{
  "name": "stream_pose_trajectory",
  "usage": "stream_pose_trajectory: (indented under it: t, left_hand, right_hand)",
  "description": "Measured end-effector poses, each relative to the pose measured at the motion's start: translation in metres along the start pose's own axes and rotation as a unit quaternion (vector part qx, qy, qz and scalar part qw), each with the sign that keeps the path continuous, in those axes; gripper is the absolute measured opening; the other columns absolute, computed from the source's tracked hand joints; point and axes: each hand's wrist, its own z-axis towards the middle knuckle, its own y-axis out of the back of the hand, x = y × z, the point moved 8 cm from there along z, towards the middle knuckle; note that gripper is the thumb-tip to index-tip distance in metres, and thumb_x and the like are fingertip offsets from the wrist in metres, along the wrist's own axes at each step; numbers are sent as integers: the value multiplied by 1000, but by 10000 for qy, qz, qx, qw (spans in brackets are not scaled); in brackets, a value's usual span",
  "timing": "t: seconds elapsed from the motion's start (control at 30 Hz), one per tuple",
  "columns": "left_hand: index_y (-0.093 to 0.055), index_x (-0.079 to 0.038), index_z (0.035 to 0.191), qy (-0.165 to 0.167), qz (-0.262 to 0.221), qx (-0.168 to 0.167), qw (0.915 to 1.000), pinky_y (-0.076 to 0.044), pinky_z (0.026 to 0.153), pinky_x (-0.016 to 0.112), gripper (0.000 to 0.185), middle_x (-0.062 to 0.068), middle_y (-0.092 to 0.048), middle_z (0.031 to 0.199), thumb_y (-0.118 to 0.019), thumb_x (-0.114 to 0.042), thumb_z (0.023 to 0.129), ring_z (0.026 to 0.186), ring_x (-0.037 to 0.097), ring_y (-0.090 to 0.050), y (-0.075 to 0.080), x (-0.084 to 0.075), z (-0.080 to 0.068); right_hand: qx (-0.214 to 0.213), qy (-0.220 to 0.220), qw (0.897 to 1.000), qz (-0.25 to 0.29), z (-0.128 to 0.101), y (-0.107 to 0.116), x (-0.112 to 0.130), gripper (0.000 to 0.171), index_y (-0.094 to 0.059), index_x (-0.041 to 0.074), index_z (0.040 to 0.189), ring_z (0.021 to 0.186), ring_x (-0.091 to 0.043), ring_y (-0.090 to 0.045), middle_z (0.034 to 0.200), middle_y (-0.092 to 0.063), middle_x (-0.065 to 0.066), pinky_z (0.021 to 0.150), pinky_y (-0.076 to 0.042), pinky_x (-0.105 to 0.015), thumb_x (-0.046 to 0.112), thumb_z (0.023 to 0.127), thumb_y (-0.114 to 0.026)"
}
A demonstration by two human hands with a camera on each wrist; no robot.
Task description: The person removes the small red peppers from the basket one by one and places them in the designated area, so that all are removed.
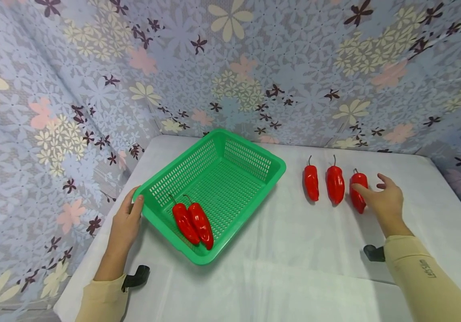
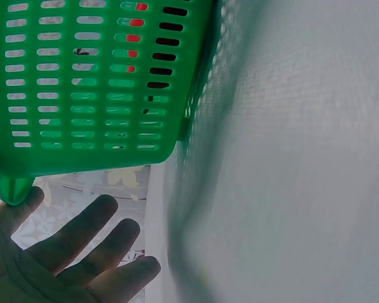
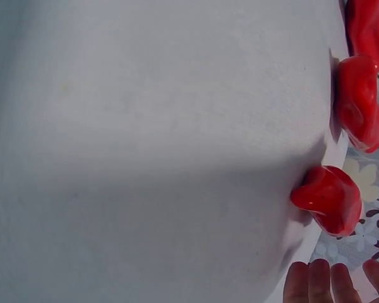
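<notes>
A green slotted basket (image 1: 254, 150) stands at an angle on the white table, and two red peppers (image 1: 192, 222) lie side by side in its near corner. My left hand (image 1: 129, 217) rests against the basket's left corner with the thumb on the rim; in the left wrist view its fingers (image 2: 82, 243) are straight and spread beside the basket (image 2: 82, 82). Three more red peppers lie in a row on the right (image 1: 311, 182) (image 1: 335, 184) (image 1: 357, 179). My right hand (image 1: 383, 199) hovers open at the rightmost pepper (image 3: 328, 197), its fingertips (image 3: 322, 281) just short of it.
A white cloth (image 1: 295, 250) covers the table. Floral fabric walls (image 1: 254, 67) close it in at the back and on the left. Black wrist mounts (image 1: 135, 276) (image 1: 374, 253) show at both sleeves. The table's left edge runs just beside my left hand.
</notes>
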Motion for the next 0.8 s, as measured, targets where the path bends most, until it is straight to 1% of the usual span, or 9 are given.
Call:
stream_pose_trajectory:
  t: [0.2, 0.3, 0.47, 0.6, 0.8]
  left_hand:
    - [-37, -33, 156, 14, 16, 0, 10000, -36, 99, 64, 65, 24, -55, 139, -36, -67, 101, 127, 43, -50, 0, 1, 0]
    - [-37, -32, 156, 35, 16, 15, 10000, -35, 101, 65, 65, 24, -54, 141, -36, -67, 101, 129, 44, -48, -1, 1, 0]
    - [-36, -33, 156, 59, -22, 46, 10000, -32, 103, 67, 67, 23, -52, 144, -36, -68, 100, 133, 45, -45, -1, 2, 0]
    - [-36, -33, 156, 71, -63, 65, 9999, -32, 103, 66, 67, 23, -52, 143, -36, -69, 100, 133, 44, -45, -2, 3, 0]
    - [-36, -33, 157, 46, -32, 81, 10000, -32, 103, 66, 66, 23, -52, 143, -36, -67, 101, 132, 44, -45, -1, 1, 0]
  right_hand:
    - [-45, 116, 9999, -19, -1, 2, 6, 94, -11, 11, 163, 140, -50, -28, 158, -23, -31, 97, -45, -60, 47, 95, -65]
    - [-89, 190, 9998, -23, -3, 4, 11, 94, -11, 13, 163, 140, -50, -29, 159, -23, -30, 97, -45, -60, 48, 95, -66]
    - [-168, 365, 9992, -5, -5, 7, 28, 93, -13, 16, 163, 139, -50, -31, 159, -24, -28, 97, -44, -61, 45, 94, -67]
    - [-227, 530, 9983, 22, -10, 6, 43, 91, -14, 17, 163, 139, -49, -33, 159, -26, -27, 99, -43, -60, 42, 95, -68]
    - [-166, 812, 9966, 44, -16, 2, 65, 90, -16, 18, 163, 137, -48, -37, 158, -28, -26, 99, -43, -60, 43, 94, -68]
